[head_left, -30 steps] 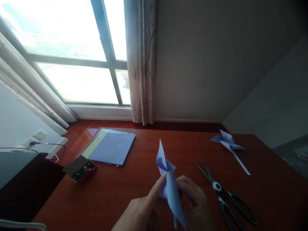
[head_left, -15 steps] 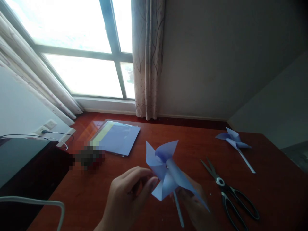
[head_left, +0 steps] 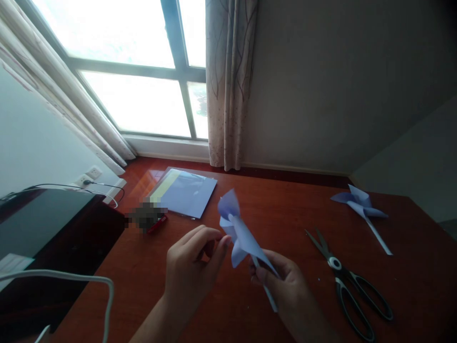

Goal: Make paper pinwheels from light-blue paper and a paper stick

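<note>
A pale blue-violet paper pinwheel (head_left: pixel 246 236) is held up over the desk by its thin white stick. My right hand (head_left: pixel 285 281) is closed around the stick just below the blades. Beside the pinwheel's left edge, my left hand (head_left: pixel 196 259) has thumb and forefinger brought together. Its fingertips are right at a paper blade; whether they pinch the blade or something small is unclear. On the right lie open scissors (head_left: pixel 334 264) with black and grey handles. A second pinwheel (head_left: pixel 360 205) of the same paper rests farther back at the right.
A stack of violet paper (head_left: pixel 191 190) in a clear sleeve lies toward the window. Left of it sits a blurred object with a red part (head_left: pixel 157 225). A white cable (head_left: pixel 78 276) crosses the left front, near a dark glossy surface (head_left: pixel 46 228). Small scraps dot the red-brown desk (head_left: pixel 221 305).
The pinwheel has turned from facing me to a more side-on angle and risen slightly, uncovering my right hand. My left fingertips have moved up. The camera view has shifted left.
</note>
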Demonstrator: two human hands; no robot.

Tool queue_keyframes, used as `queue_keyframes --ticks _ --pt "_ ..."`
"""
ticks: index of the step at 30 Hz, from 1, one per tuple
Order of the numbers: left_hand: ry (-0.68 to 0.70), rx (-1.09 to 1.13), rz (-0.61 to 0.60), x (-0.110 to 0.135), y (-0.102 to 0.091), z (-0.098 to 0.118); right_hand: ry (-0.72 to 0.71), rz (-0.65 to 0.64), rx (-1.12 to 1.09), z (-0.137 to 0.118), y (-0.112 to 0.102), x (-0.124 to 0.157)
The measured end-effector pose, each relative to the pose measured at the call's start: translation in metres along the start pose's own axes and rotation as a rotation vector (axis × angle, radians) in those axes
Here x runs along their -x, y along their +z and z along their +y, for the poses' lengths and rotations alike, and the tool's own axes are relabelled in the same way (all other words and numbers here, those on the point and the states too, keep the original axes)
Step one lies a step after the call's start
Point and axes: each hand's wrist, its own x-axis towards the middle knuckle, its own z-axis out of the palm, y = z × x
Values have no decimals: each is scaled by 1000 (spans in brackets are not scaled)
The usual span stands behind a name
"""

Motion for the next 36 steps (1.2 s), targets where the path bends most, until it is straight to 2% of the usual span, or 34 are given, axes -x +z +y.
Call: queue_keyframes --ticks 6,12,16,19,23,27,29,33,36 --pt "77 59 -48 4 3 2 57 116 -84 13 -3 -4" --pt "149 105 -85 13 6 -2 59 163 -176 6 0 -1" --pt "270 46 -180 17 8 0 64 185 -185 0 3 -1" --pt "298 -38 -212 17 11 2 52 225 -181 -1 4 0" --pt "290 -55 -245 17 15 0 0 249 -155 4 2 -1" --pt "247 151 -304 18 15 -1 -83 209 -141 13 -2 -6" --pt "207 217 -285 20 14 1 -120 180 -106 17 -3 -9" --pt "84 293 -171 24 13 10 -148 158 -68 26 -6 -14" --pt "52 319 -154 25 15 11 -146 170 -48 29 -7 -14"
